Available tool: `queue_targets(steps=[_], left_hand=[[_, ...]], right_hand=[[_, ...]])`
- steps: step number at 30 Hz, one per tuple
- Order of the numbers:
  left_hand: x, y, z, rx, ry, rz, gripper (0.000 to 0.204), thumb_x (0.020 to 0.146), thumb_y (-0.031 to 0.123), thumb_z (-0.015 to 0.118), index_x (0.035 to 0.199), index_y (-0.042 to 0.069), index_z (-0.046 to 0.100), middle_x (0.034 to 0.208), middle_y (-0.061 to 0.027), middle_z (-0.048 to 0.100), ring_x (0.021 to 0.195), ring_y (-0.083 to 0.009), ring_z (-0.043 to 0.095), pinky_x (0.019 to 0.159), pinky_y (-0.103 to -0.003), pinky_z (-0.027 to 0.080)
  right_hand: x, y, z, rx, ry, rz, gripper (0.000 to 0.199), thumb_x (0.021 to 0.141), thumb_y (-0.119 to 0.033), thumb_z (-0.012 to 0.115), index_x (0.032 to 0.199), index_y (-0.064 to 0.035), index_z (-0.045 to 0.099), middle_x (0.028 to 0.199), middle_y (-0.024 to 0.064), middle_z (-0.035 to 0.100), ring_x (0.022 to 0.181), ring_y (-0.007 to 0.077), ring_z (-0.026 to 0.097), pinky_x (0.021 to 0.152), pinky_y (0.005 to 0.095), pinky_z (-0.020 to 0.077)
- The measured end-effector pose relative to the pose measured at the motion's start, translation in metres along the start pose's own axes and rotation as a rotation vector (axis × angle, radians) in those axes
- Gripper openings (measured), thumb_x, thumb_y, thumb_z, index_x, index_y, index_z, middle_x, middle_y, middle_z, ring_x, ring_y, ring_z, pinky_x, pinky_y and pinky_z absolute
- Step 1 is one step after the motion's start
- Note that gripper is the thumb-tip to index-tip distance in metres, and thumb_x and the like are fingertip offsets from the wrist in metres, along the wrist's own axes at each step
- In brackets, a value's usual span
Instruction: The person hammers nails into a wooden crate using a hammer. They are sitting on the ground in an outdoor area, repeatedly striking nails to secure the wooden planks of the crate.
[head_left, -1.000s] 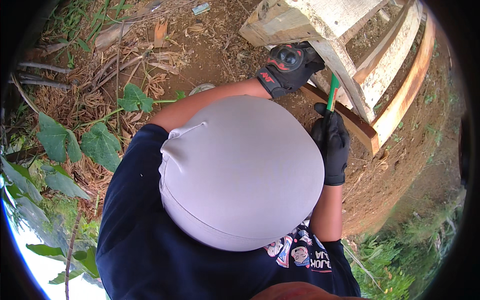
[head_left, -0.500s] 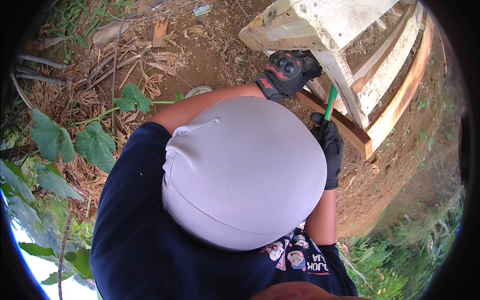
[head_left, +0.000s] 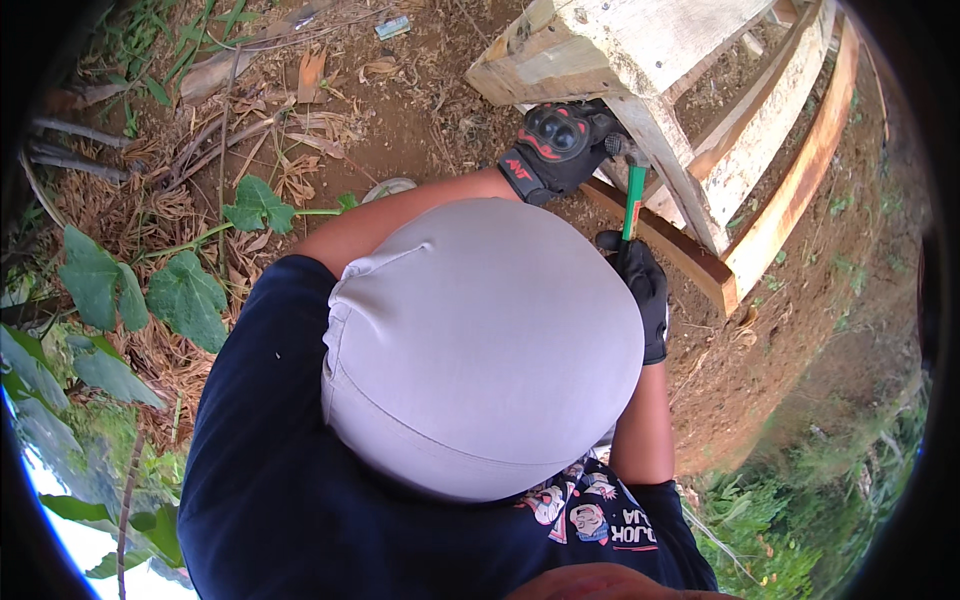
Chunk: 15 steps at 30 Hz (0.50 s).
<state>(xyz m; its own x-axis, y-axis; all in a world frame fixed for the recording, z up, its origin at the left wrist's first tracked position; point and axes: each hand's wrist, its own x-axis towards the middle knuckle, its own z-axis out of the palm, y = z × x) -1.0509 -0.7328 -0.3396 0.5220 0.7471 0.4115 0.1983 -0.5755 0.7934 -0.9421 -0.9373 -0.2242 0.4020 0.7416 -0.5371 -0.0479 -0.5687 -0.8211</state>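
Observation:
A pale wooden frame (head_left: pixel 690 185) of rough boards and slats stands at the upper right. My left hand (head_left: pixel 562 145), in a black glove with red trim and hard knuckle pads, is closed at its near leg; the frame partly hides the fingers. Below it, my right hand (head_left: pixel 642 290), in a black glove, is closed round a slim green tool (head_left: pixel 634 200). The green part points up, away from me, in front of the frame's lower rail (head_left: pixel 660 235). Its working end does not show clearly, so its kind cannot be told.
A smooth pale grey dome of fabric (head_left: pixel 490 340) fills the middle and hides what lies beneath. Leafy vines (head_left: pixel 188 295) and dry leaf litter (head_left: pixel 290 140) cover the ground at left. A small pale container (head_left: pixel 390 187) peeks out beside my left forearm. Bare soil slopes away at right.
My right hand and the green tool have shifted a little left, and the tool stands more upright. My left hand and the frame appear slightly further left in the picture.

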Motion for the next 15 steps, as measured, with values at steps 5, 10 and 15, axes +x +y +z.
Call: queue_targets(steps=[5, 10, 15], left_hand=[[-0.002, -0.005, 0.005, -0.056, -0.031, -0.017, 0.027, 0.091, 0.017, 0.078, 0.117, 0.014, 0.080, 0.106, -0.0116, 0.078, 0.100, -0.0347, 0.075, 0.084, -0.045, 0.061], [-0.001, 0.001, 0.003, -0.098, -0.026, -0.030, 0.025, 0.093, 0.017, 0.077, 0.117, 0.013, 0.080, 0.109, -0.0116, 0.078, 0.099, -0.0351, 0.075, 0.083, -0.045, 0.061], [-0.008, -0.002, 0.010, -0.077, 0.033, 0.039, 0.029, 0.093, 0.026, 0.078, 0.120, 0.015, 0.079, 0.118, -0.0110, 0.077, 0.101, -0.0335, 0.075, 0.085, -0.045, 0.061]], right_hand=[[0.005, -0.002, -0.005, 0.034, -0.029, -0.018, 0.049, 0.116, -0.042, 0.047, 0.126, 0.0015, 0.067, 0.063, -0.0023, 0.049, 0.044, 0.0071, 0.043, 0.038, 0.0258, 0.0340], [-0.002, -0.017, 0.005, 0.075, 0.041, -0.047, 0.047, 0.116, -0.042, 0.048, 0.124, 0.0005, 0.068, 0.063, -0.0025, 0.048, 0.044, 0.0067, 0.043, 0.038, 0.0261, 0.0331], [-0.007, -0.022, 0.001, 0.054, 0.067, -0.016, 0.046, 0.116, -0.042, 0.047, 0.120, -0.0019, 0.069, 0.061, -0.0028, 0.046, 0.043, 0.0076, 0.038, 0.040, 0.0265, 0.0303]])
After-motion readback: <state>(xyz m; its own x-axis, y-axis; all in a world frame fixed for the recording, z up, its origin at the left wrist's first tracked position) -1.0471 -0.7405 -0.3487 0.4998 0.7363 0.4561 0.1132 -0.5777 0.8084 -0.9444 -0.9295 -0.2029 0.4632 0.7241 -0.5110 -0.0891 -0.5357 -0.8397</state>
